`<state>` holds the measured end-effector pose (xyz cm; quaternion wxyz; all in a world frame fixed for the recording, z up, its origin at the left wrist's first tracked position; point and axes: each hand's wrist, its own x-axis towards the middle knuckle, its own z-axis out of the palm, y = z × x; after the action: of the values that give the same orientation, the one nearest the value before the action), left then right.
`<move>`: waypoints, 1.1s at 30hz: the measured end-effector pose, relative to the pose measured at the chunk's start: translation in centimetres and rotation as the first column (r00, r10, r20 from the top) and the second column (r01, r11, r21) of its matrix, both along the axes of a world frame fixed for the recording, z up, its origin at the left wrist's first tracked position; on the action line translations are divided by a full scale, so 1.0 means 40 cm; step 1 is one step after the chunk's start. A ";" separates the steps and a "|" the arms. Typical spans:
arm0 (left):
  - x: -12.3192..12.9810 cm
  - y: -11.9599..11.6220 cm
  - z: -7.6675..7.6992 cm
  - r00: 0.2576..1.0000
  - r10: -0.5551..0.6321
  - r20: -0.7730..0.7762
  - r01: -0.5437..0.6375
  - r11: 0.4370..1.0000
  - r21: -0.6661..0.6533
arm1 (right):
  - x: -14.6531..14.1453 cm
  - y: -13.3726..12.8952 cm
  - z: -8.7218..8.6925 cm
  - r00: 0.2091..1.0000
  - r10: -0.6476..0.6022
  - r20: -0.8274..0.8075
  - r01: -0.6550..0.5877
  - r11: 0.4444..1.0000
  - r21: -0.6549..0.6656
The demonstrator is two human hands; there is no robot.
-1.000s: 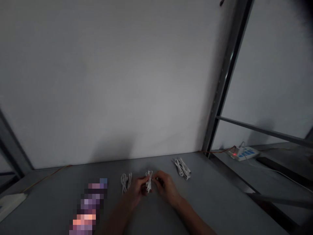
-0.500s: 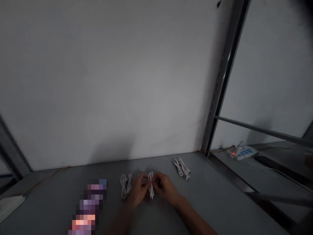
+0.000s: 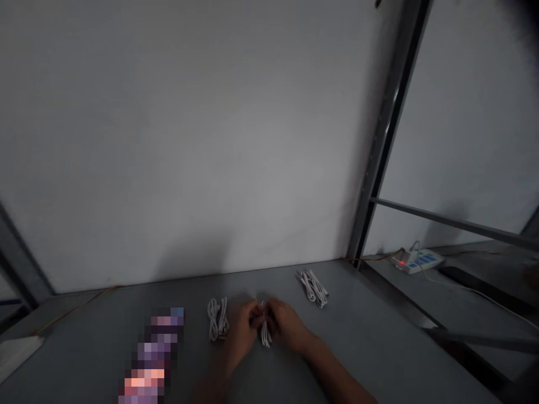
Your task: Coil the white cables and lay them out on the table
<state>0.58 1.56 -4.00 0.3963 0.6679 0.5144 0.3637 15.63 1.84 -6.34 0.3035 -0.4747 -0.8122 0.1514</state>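
Note:
Between my two hands is a folded bundle of white cable [image 3: 265, 335], its looped lower end hanging out below my fingers. My left hand [image 3: 245, 325] grips the bundle from the left, fingers curled in at its middle. From the other side my right hand [image 3: 284, 324] pinches the same bundle, its fingertips close to those of the left. What the fingertips hold at the bundle's waist is too dark and small to make out. Just left of my left hand lies another white cable bundle [image 3: 214, 320]. A further white cable bundle [image 3: 312, 288] rests beyond my right hand.
The grey tabletop [image 3: 337, 342] meets a pale wall [image 3: 252, 140]. A pixelated strip [image 3: 149, 353] covers something at the left. A white power strip [image 3: 419, 261] with a red light sits right, past a metal post [image 3: 381, 151]. White sheet-like material [image 3: 19, 353] lies far left.
Both hands have drawn closer together around the cable bundle. The bundle has shifted slightly right and down, and its upper end is now more covered by my fingers.

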 end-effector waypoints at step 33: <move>0.010 0.001 -0.026 0.939 -0.002 -0.344 0.068 0.981 0.180 | -0.021 -0.006 -0.001 0.985 -0.147 0.088 0.153 0.986 -0.069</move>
<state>0.98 1.60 -5.04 0.2420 0.7644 0.5267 0.2823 14.78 1.61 -6.38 0.2617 -0.5515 -0.7798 0.1390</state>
